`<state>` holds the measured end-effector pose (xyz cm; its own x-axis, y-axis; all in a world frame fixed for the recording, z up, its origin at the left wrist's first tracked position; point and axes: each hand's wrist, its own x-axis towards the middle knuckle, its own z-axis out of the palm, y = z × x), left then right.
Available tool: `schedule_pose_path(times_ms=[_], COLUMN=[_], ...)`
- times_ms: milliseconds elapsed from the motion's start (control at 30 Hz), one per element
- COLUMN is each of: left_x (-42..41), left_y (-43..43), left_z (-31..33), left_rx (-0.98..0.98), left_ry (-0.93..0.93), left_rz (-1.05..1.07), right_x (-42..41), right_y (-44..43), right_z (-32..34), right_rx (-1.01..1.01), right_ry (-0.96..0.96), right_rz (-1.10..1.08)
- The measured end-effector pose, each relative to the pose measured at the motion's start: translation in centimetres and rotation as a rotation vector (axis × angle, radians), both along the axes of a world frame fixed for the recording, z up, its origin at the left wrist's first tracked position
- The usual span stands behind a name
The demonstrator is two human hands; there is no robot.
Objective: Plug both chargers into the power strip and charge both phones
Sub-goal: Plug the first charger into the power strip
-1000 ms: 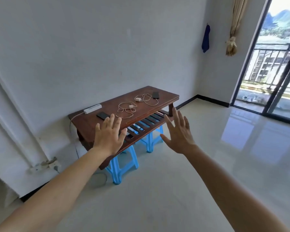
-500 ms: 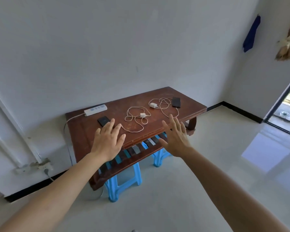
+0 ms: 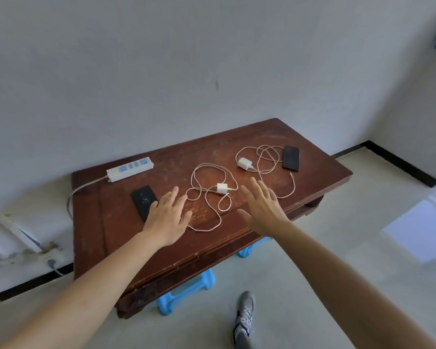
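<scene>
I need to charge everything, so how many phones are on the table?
2. One black phone lies near the table's left end, in front of the power strip, partly covered by the left hand. The other phone lies at the far right, beside a coiled cable.

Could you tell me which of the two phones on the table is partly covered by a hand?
The phone near the power strip; the left hand overlaps its near end. The other phone, at the table's far right, lies fully exposed.
</scene>
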<state>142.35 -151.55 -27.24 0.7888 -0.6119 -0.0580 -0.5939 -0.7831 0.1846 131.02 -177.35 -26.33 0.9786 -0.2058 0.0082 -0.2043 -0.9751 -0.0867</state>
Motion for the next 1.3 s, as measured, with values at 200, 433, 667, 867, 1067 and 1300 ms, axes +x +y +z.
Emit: schedule_pose_path(times_ms=[200,433,667,867,1067,1300], left_x=[6.0,10.0,11.1,14.3,18.8,26.5], left_y=[-4.9,-8.8,-10.3,-8.6,-4.2,4.5], left_z=[-6.2,-10.9,-12.9,-11.1,-9.0,-8.5], left_rx=[0.161,0.245,0.334,0.184,0.032,0.219], left_ry=[0.149,0.372,0.495,0.560,0.337,0.297], left_rz=[0.130,0.271,0.330,0.342,0.385,0.362], right_x=[10.7,19.1,23.2,27.4,31.3,36.5], right_y=[-5.5,-9.2,-8.9,-7.1,-3.1,4.7], right_z=[-5.8,-11.0,-13.7,-12.3,-9.4,-8.1], right_rx=[0.123,0.220,0.250,0.346,0.447,0.478], right_ry=[0.055,0.260,0.405,0.274,0.091,0.129], right_rz=[0.118,0.291,0.382,0.371,0.259,0.286])
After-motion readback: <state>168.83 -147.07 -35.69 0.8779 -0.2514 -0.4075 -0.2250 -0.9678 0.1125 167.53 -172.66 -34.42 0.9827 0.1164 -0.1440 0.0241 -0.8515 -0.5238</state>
